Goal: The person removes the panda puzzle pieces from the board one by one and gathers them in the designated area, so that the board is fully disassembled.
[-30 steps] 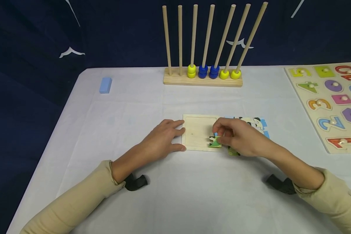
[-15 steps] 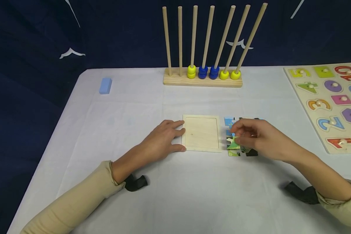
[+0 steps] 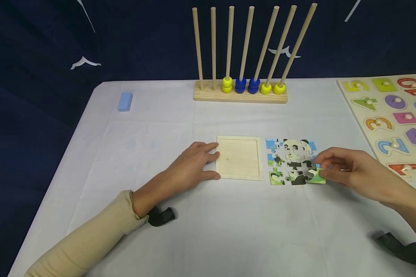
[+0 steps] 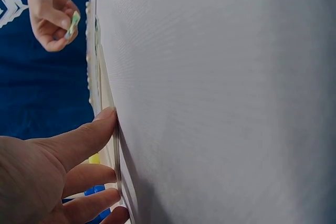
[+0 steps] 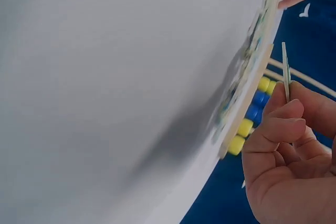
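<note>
My left hand [image 3: 192,166] rests at the left edge of a shallow wooden puzzle tray [image 3: 240,158], fingers extended and fingertips touching its rim. Bare wood shows inside the tray. To its right lies a panda jigsaw [image 3: 292,154] of several loosely set pieces. My right hand [image 3: 358,171] pinches a green puzzle piece [image 3: 316,176] between thumb and fingers, over the jigsaw's lower right corner. Seen edge-on in the right wrist view, the thin piece [image 5: 286,69] stands up above the thumb, raised off the cloth.
A wooden bead abacus [image 3: 240,96] with tall pegs and yellow and blue beads stands at the back. On the right lies a number-and-shape peg board [image 3: 384,127]. A blue block [image 3: 125,101] sits at the back left of the white-covered table [image 3: 152,130].
My right hand has carried the green puzzle piece rightward, from over the tray across the jigsaw to its lower right corner. My left hand has stayed at the tray's edge.
</note>
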Demonstrator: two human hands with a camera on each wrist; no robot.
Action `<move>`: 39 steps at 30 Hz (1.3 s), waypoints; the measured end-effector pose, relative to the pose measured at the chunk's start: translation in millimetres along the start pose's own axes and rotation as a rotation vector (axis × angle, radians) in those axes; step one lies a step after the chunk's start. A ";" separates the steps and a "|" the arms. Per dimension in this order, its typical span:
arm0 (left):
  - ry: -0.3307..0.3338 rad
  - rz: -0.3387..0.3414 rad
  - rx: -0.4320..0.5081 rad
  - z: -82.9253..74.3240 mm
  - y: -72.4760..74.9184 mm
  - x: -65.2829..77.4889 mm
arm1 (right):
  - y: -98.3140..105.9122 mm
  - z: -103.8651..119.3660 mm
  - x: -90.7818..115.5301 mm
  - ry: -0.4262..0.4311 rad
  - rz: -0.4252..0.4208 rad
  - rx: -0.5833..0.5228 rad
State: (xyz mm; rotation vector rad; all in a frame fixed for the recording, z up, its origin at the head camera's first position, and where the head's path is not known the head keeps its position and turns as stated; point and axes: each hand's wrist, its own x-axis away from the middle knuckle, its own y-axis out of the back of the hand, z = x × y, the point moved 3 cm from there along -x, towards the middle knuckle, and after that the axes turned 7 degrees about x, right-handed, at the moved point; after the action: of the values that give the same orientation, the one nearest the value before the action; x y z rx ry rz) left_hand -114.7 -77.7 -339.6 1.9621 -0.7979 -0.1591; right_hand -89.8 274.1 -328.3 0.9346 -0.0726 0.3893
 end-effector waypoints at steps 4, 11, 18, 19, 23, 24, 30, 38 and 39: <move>0.004 0.001 -0.001 -0.6 0.5 0.2 | 1.0 -10.1 5.9 -0.020 -0.023 0.034; 0.012 0.005 0.004 0.7 -0.8 -0.5 | -1.5 -18.5 7.9 0.047 -0.044 0.037; 0.008 -0.001 0.008 0.1 -0.3 -0.2 | -4.4 -16.7 3.6 0.083 -0.048 0.046; 0.007 -0.002 0.007 0.1 -0.3 -0.3 | -4.6 -16.5 3.3 0.089 -0.052 0.049; 0.003 -0.004 0.000 -0.2 -0.2 -0.7 | -5.2 -15.6 1.9 0.111 -0.055 0.074; 0.003 -0.004 -0.002 -0.1 -0.2 -0.7 | -5.6 -15.1 1.3 0.114 -0.057 0.085; 0.002 -0.004 -0.003 0.5 -0.3 -0.7 | -7.2 -11.5 -1.3 0.110 -0.053 0.144; -0.008 -0.011 0.008 0.3 -0.4 0.0 | -8.4 -8.9 -1.9 0.093 -0.047 0.174; -0.009 -0.012 0.009 0.3 -0.4 0.1 | -8.5 -9.0 -1.9 0.096 -0.050 0.174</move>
State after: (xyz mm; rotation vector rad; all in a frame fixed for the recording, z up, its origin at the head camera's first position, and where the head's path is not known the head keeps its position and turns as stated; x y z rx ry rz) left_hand -114.6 -77.9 -340.1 1.9757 -0.7946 -0.1718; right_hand -89.4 276.2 -340.6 1.0858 0.0735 0.3983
